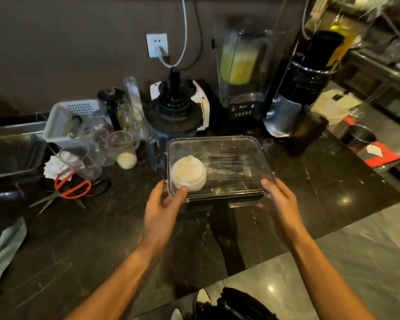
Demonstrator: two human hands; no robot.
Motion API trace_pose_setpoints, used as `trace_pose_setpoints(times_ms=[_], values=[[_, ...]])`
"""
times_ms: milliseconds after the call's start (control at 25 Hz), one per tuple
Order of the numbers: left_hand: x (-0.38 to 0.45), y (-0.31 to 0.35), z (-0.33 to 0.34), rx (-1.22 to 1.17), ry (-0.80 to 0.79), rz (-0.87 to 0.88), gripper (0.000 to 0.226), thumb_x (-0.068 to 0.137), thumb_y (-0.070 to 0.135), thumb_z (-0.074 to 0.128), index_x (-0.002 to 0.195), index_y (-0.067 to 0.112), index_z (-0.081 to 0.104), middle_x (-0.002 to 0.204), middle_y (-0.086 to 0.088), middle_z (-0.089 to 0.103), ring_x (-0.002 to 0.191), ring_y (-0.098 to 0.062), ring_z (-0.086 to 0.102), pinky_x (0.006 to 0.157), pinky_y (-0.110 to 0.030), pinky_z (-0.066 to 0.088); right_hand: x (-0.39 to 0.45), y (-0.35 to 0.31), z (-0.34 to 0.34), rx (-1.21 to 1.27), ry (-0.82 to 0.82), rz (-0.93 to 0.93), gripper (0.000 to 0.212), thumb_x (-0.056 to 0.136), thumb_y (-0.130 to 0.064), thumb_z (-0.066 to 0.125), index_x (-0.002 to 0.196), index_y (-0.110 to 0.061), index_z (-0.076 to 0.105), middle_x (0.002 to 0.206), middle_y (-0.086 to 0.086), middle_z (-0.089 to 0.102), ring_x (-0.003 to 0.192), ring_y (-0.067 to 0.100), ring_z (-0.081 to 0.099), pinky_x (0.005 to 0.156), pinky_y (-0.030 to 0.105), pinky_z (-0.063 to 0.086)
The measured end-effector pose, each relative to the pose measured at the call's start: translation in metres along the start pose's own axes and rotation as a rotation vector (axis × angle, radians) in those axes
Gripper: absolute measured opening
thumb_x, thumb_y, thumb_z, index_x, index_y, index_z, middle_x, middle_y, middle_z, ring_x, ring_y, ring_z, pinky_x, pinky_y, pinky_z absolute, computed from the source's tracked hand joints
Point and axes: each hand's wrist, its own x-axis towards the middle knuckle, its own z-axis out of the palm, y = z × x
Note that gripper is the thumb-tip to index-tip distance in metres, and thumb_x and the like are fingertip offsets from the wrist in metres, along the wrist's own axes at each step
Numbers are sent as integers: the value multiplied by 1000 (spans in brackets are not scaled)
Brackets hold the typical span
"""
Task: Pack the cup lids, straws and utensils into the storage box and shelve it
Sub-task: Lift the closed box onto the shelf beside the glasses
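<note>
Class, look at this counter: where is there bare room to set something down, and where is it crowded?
Bare counter lies between the scissors, the green cloth and the left hand; more lies right of the storage box, by the right hand. The back edge, with cups and blenders, is crowded.

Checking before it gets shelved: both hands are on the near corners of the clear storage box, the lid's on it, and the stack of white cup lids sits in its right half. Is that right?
Not quite. The head view shows the stack of white cup lids in the left half of the storage box, by the left hand. The rest holds: the right hand is on the other near corner, and the lid is on.
</note>
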Motion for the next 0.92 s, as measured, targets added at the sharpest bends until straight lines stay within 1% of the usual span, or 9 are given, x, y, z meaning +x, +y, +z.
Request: trace_pose_setpoints(times_ms=[80, 200, 320, 400, 480, 560, 680, 800, 920], values=[[0, 16, 2, 5, -28, 60, 54, 87, 44, 70, 137, 27, 59, 127, 8, 71, 114, -6, 68, 104, -40, 54, -1, -17, 1, 3, 35, -55, 19, 100, -32, 65, 115, -33, 76, 119, -1, 78, 115, 18, 72, 90, 48, 60], [3, 44, 12, 6, -47, 129, 48, 80, 54, 71, 126, 42, 62, 129, 9, 67, 114, -7, 67, 103, -39, 54, -7, -49, -2, 39, 89, -130, 18, 103, -24, 59, 114, -28, 73, 106, -8, 81, 93, 5, 77, 65, 26, 61], [5, 75, 23, 5, -72, 185, 35, 74, 58, 69, 105, 57, 54, 124, 15, 61, 108, -1, 63, 96, -27, 52, -14, -81, -5, 35, 110, -194, 18, 105, -25, 56, 116, -25, 71, 93, -19, 80, 86, -2, 75, 60, 19, 58], [9, 93, 29, 8, -107, 228, 36, 74, 62, 70, 105, 59, 52, 123, 17, 59, 108, 0, 62, 91, -21, 49, -17, -101, -8, 28, 123, -246, 19, 106, -27, 55, 116, -22, 70, 88, -21, 79, 82, -5, 74, 62, 19, 58], [16, 106, 30, 48, -170, 291, 52, 71, 67, 77, 119, 53, 60, 130, 11, 59, 116, -6, 64, 94, -24, 52, -20, -122, -8, 11, 142, -282, 22, 105, -33, 56, 116, -22, 72, 93, -16, 81, 86, -1, 75, 73, 28, 59], [23, 120, 32, 100, -210, 336, 72, 65, 63, 84, 131, 44, 60, 134, 9, 56, 120, -9, 63, 97, -27, 55, -20, -140, -9, 11, 156, -306, 26, 103, -39, 57, 116, -23, 72, 99, -9, 81, 93, 6, 76, 84, 40, 60], [29, 146, 37, 132, -194, 409, 77, 63, 51, 87, 134, 45, 56, 136, 11, 53, 120, -9, 61, 88, -18, 55, -20, -162, -8, 25, 164, -328, 28, 103, -44, 57, 111, -24, 74, 104, -3, 81, 104, 15, 75, 95, 48, 58], [33, 170, 38, 122, -172, 482, 74, 63, 51, 87, 131, 50, 57, 134, 14, 53, 121, -10, 60, 94, -27, 56, -24, -184, -5, 17, 198, -374, 28, 102, -48, 56, 101, -29, 77, 102, -10, 81, 104, 7, 73, 103, 42, 50], [35, 197, 38, 123, -147, 548, 66, 63, 54, 87, 123, 59, 59, 125, 19, 55, 118, -7, 61, 99, -38, 57, -30, -206, -3, 21, 179, -411, 29, 105, -45, 51, 96, -31, 75, 93, -16, 81, 89, -3, 74, 91, 32, 49]])
